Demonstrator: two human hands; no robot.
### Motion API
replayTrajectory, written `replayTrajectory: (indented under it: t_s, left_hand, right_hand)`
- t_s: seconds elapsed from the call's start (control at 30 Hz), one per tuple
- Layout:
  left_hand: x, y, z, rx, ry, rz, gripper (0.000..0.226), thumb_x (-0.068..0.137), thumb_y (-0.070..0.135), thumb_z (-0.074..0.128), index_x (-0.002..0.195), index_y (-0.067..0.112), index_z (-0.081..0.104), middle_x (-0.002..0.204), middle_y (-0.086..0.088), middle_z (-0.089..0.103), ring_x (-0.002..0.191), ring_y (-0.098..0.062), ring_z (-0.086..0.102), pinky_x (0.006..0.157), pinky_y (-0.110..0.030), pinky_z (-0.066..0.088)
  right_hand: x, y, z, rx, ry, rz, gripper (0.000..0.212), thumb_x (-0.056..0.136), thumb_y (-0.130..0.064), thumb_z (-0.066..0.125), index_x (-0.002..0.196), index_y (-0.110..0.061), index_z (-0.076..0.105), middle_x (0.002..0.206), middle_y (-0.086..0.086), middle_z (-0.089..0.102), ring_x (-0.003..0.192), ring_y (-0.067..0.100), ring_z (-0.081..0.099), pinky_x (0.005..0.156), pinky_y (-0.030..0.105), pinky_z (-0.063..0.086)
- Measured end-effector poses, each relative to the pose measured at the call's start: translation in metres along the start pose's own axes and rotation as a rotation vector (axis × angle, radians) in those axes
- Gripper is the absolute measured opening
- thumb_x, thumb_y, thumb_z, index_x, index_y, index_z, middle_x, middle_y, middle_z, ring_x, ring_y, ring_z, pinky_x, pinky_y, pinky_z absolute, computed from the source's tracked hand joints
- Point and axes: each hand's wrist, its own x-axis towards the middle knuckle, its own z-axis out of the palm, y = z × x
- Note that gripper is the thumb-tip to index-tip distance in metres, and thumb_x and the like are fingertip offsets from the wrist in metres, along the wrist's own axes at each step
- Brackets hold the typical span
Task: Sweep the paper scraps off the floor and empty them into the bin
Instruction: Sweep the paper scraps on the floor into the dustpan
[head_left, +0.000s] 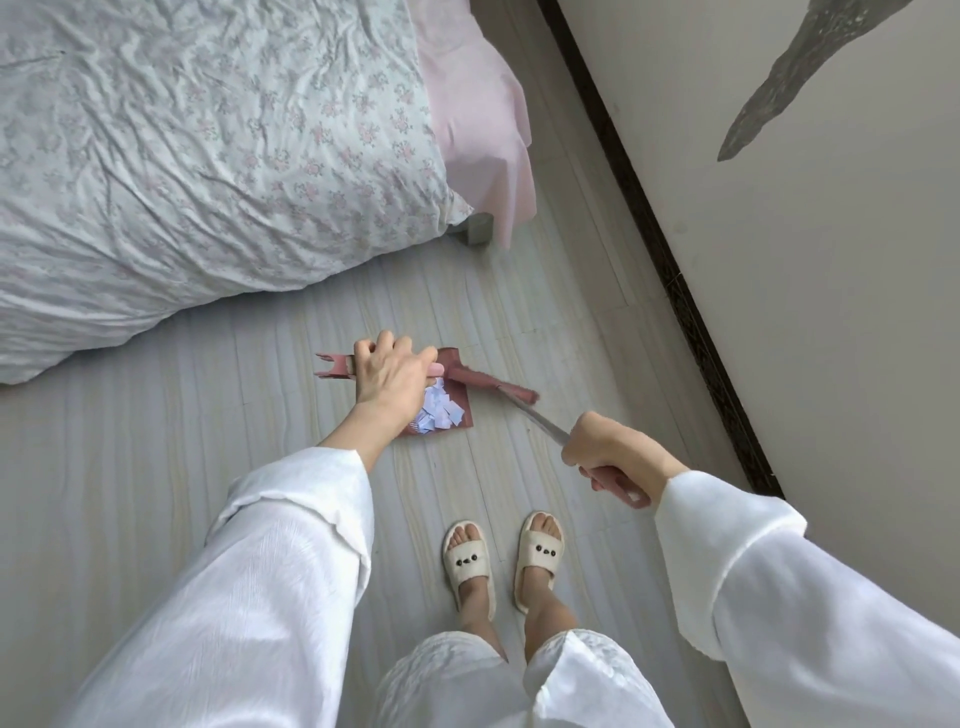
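A pink dustpan (464, 410) rests on the pale floor in the middle of the view, with a heap of white and bluish paper scraps (441, 410) lying in it. My left hand (389, 376) grips the dustpan's handle from above and hides part of the pan. My right hand (608, 449) is closed around the pink handle of a broom (519, 392), whose metal shaft runs up-left to pink bristles touching the pan's far right corner. No bin is in view.
A bed (208, 156) with a floral cover and a pink sheet fills the upper left, its leg (478, 228) close behind the dustpan. A wall with a dark skirting board (675, 270) runs along the right. My slippered feet (498, 561) stand just below the pan.
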Motion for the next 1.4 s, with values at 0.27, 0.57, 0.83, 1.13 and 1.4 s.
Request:
replayTrajectory:
  t_s: [0.27, 0.57, 0.83, 1.13, 1.4]
  left_hand:
    - [0.005, -0.010, -0.015, 0.025, -0.089, -0.047, 0.027, 0.095, 0.044, 0.043, 0.111, 0.025, 0.054, 0.118, -0.004, 0.054, 0.116, -0.026, 0.043, 0.094, -0.039, 0.030]
    - [-0.002, -0.026, -0.018, -0.044, -0.154, -0.068, 0.033, 0.095, 0.047, 0.043, 0.115, 0.024, 0.054, 0.119, -0.004, 0.057, 0.117, -0.027, 0.048, 0.092, -0.037, 0.034]
    - [-0.012, -0.016, -0.017, -0.074, -0.203, -0.019, 0.034, 0.095, 0.048, 0.043, 0.114, 0.022, 0.054, 0.119, -0.005, 0.062, 0.112, -0.028, 0.055, 0.079, -0.030, 0.034]
    - [-0.028, -0.008, -0.009, -0.318, -0.252, 0.036, 0.031, 0.096, 0.044, 0.042, 0.104, 0.016, 0.052, 0.105, -0.011, 0.064, 0.094, -0.031, 0.059, 0.070, -0.030, 0.037]
    - [-0.065, -0.016, 0.001, -0.373, -0.039, -0.210, 0.038, 0.098, 0.043, 0.038, 0.120, 0.014, 0.050, 0.111, -0.016, 0.064, 0.100, -0.036, 0.059, 0.075, -0.036, 0.044]
  right_hand:
    - [-0.022, 0.013, -0.032, 0.065, -0.058, -0.073, 0.027, 0.088, -0.005, 0.049, 0.111, 0.006, 0.059, 0.064, 0.010, 0.054, 0.042, 0.018, 0.050, 0.040, 0.022, 0.040]
    - [-0.007, 0.019, -0.028, 0.296, -0.004, -0.045, 0.013, 0.089, -0.001, 0.049, 0.100, 0.005, 0.053, 0.063, 0.012, 0.052, 0.045, 0.020, 0.050, 0.041, 0.024, 0.042]
    - [-0.004, 0.003, 0.013, 0.554, -0.200, -0.014, 0.011, 0.092, -0.003, 0.050, 0.101, 0.004, 0.047, 0.061, 0.012, 0.049, 0.031, 0.011, 0.046, 0.032, 0.012, 0.034]
    - [-0.011, 0.006, -0.011, 0.353, -0.241, -0.088, 0.009, 0.090, -0.009, 0.052, 0.092, 0.000, 0.054, 0.059, 0.009, 0.053, 0.030, 0.009, 0.046, 0.033, 0.014, 0.035]
    - [-0.029, -0.019, -0.026, 0.081, -0.229, -0.186, 0.011, 0.088, -0.008, 0.051, 0.078, -0.003, 0.053, 0.058, 0.007, 0.054, 0.030, 0.009, 0.046, 0.034, 0.013, 0.034]
